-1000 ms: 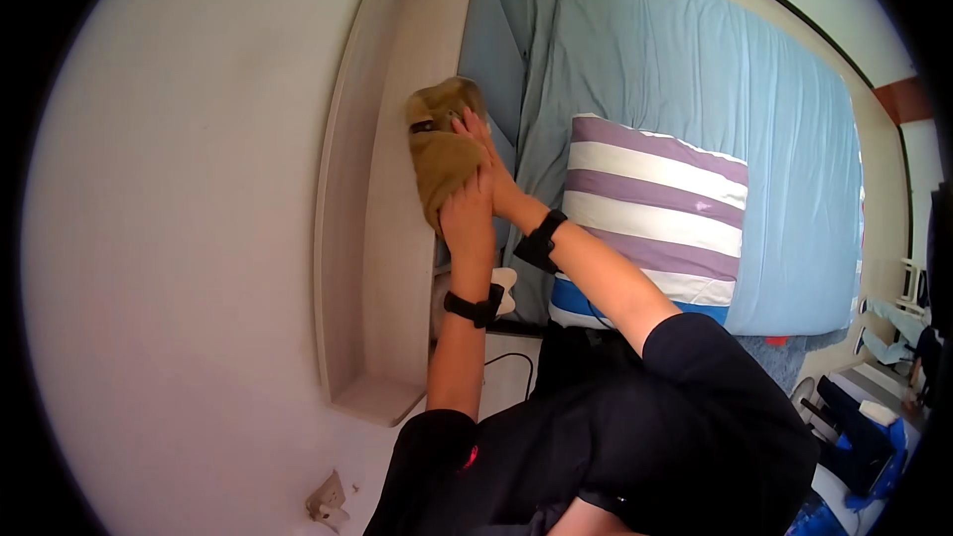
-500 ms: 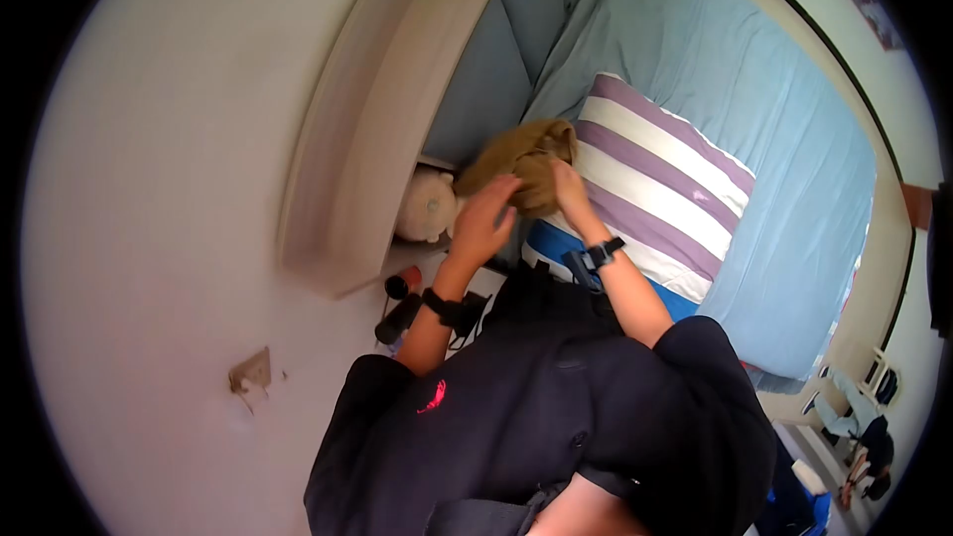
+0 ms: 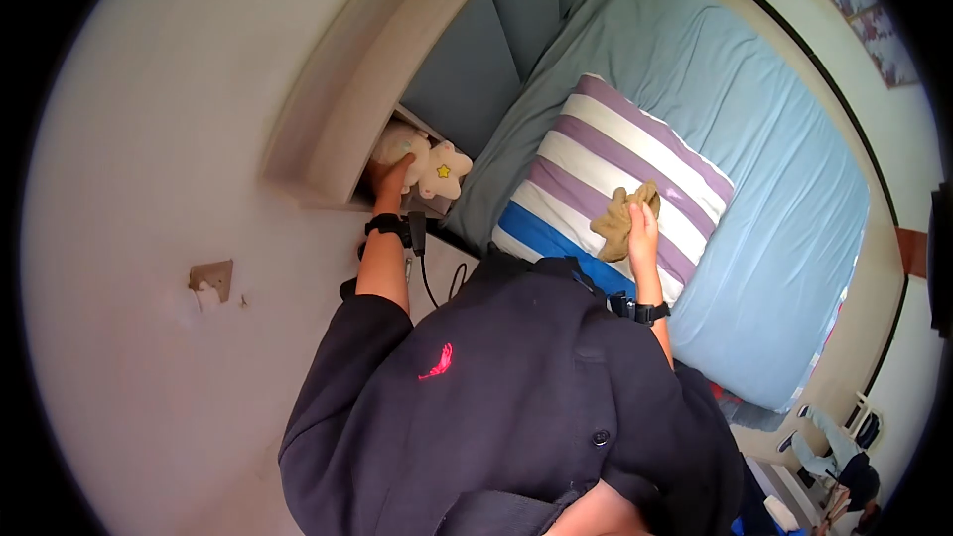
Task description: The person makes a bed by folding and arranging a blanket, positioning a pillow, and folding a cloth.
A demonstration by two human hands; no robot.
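My left hand point(image 3: 390, 179) is at the cubby in the headboard end, its fingers wrapped on a cream plush toy point(image 3: 399, 145). Beside that toy is a star-shaped cream cushion toy point(image 3: 444, 171) with a yellow star on it. Over the striped pillow point(image 3: 617, 151), my right hand point(image 3: 643, 230) is closed on a bunched brown cloth point(image 3: 617, 225). The far fingers of my left hand are partly hidden by the toy and the cubby's shadow.
A blue sheet covers the bed point(image 3: 784, 208). The wooden headboard shelf point(image 3: 338, 89) runs along the wall. A black cable point(image 3: 427, 278) hangs near my left wrist. Another person point(image 3: 854, 476) is at the far lower right.
The brown cloth has moved right, off the headboard shelf and over the pillow, now in my right hand alone. My left hand has left the cloth and gone to the plush toy.
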